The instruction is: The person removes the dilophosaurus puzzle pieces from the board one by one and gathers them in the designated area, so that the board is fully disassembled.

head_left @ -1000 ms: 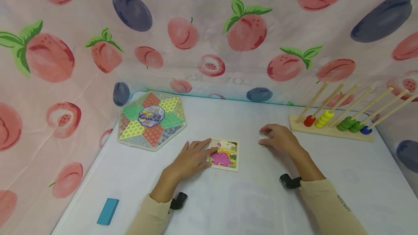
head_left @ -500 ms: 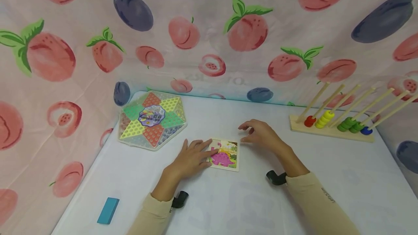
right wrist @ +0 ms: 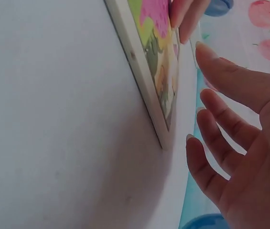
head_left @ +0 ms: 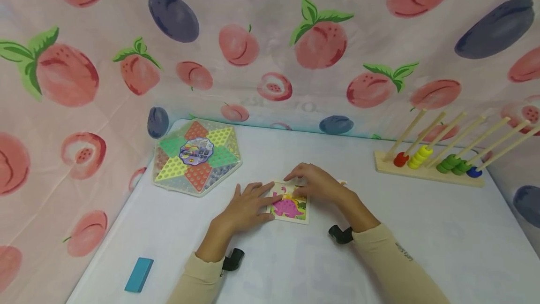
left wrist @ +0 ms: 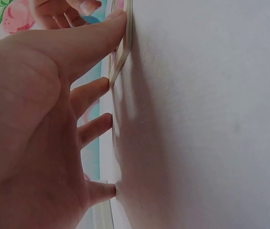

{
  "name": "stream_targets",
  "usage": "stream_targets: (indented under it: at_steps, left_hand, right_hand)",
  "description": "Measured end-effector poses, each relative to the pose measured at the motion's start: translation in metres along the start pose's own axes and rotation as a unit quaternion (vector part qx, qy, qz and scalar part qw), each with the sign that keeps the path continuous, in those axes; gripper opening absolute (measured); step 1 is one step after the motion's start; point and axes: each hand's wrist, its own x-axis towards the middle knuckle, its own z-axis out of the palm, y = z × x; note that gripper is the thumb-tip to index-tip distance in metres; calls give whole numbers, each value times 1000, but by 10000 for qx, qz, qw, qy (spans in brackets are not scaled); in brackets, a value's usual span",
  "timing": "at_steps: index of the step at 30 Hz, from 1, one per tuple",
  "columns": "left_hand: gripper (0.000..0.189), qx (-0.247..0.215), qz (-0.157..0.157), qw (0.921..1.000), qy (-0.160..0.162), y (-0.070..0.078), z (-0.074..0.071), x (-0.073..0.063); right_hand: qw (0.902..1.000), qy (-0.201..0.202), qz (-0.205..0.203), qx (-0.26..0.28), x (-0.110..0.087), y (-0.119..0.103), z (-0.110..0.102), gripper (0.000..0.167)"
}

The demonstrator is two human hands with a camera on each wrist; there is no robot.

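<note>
A small square jigsaw puzzle [head_left: 288, 209] with a pink dinosaur lies in a pale wooden frame [right wrist: 144, 90] on the white table. My left hand [head_left: 244, 208] rests at its left side with the fingers spread. In the left wrist view the thumb [left wrist: 94, 40] lies against the frame's edge. Over the puzzle's upper right part hovers my right hand [head_left: 318, 184], its fingers loosely bent and holding nothing. The right wrist view shows a gap between those fingers [right wrist: 213, 152] and the puzzle. A small pale piece [head_left: 342, 182] lies just beyond the right wrist, partly hidden.
A hexagonal Chinese checkers board [head_left: 197, 156] in clear packaging lies at the back left. The wooden bead abacus [head_left: 426, 173] stands at the back right. A blue block [head_left: 139, 274] is at the front left. Fruit-print cloth [head_left: 270, 50] hangs behind the table.
My right hand has left the small pale piece at the right and moved leftward over the puzzle. The left hand has stayed at the puzzle's left side.
</note>
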Motion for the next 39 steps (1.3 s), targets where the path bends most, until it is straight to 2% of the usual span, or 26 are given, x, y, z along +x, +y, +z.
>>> stream_targets:
  at_steps: [10,26,39]
  left_hand:
    - [54,18,-8,10000,78,-2,3,2]
    - [54,72,-16,9999,93,1,4,1]
    - [55,-63,-82,9999,75,-1,3,1]
  right_hand:
    - [9997,-206,-135,-61,7,2,9,35]
    - [9988,-296,356,-139,14,-1,11,26]
    - [9987,-180,484,-50,14,-7,14,23]
